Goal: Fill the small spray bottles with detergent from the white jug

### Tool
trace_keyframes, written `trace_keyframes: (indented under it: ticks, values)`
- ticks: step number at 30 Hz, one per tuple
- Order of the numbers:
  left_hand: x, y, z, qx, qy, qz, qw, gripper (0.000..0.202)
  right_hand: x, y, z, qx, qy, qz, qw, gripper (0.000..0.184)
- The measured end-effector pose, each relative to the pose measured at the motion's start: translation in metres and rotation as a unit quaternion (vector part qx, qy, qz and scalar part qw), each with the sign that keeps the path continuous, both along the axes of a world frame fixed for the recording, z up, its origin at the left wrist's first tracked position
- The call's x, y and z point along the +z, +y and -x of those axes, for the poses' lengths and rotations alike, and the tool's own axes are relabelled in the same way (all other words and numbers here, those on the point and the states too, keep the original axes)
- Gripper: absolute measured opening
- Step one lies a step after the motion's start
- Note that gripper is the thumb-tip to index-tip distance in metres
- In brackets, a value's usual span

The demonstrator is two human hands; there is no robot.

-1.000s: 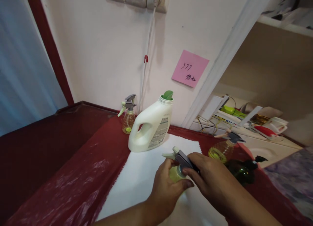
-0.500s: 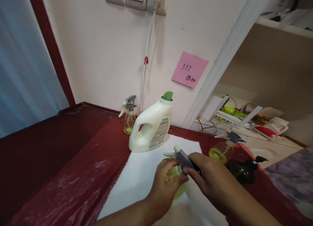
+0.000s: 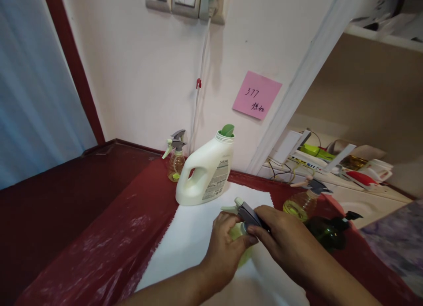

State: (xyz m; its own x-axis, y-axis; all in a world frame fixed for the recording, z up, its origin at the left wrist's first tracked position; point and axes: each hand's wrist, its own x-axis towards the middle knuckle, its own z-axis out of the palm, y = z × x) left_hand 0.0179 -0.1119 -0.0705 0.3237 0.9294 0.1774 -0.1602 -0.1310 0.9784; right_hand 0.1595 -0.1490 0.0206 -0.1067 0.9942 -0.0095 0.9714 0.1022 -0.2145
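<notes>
A white sheet (image 3: 188,237), perhaps protective, lies under the jug (image 3: 207,166) at its eleven o'clock. Toward five o'clock from there, the left hand (image 3: 220,248) and right hand (image 3: 284,233) clamp fingers on the spray bottle (image 3: 245,256), left seemingly bracing it, right on its gray trigger head (image 3: 249,214).

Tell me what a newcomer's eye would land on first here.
Probably the big white jug, upright near the middle. Next, the pink note marked 377, on the wall above and right of it; then the left hand and right hand gripping a spray bottle in the foreground.
</notes>
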Motion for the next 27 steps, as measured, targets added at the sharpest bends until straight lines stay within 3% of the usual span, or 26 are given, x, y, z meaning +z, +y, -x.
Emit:
trace_keyframes:
  ticks: [3, 5, 9, 12, 16, 22, 27]
  values:
    - [-0.001, 0.006, 0.005, -0.055, -0.004, -0.014, 0.998, 0.024, -0.001, -0.001, -0.001, -0.004, -0.007, -0.004, 1.000, 0.018]
    - [0.000, 0.006, 0.005, -0.058, -0.005, 0.001, 0.998, 0.026, 0.000, -0.002, 0.000, -0.008, -0.013, -0.001, 1.000, 0.016]
    - [0.002, -0.005, -0.005, 0.015, 0.007, 0.068, 0.998, 0.038, 0.005, -0.002, 0.006, -0.035, -0.024, 0.014, 0.999, 0.012]
    - [0.002, -0.012, -0.014, 0.086, 0.031, 0.082, 0.992, 0.036, 0.009, -0.002, 0.010, -0.049, -0.026, 0.021, 0.998, 0.011]
    - [-0.001, -0.012, -0.014, 0.132, 0.065, 0.018, 0.989, 0.027, 0.008, -0.001, 0.008, -0.043, -0.020, 0.027, 0.999, 0.013]
    - [-0.008, -0.007, 0.001, 0.103, 0.091, -0.135, 0.981, 0.020, 0.000, 0.001, -0.001, -0.025, 0.006, 0.016, 1.000, 0.015]
    - [-0.011, -0.006, 0.002, 0.084, 0.107, -0.178, 0.975, 0.017, -0.004, 0.003, -0.003, -0.012, 0.011, -0.002, 1.000, 0.018]
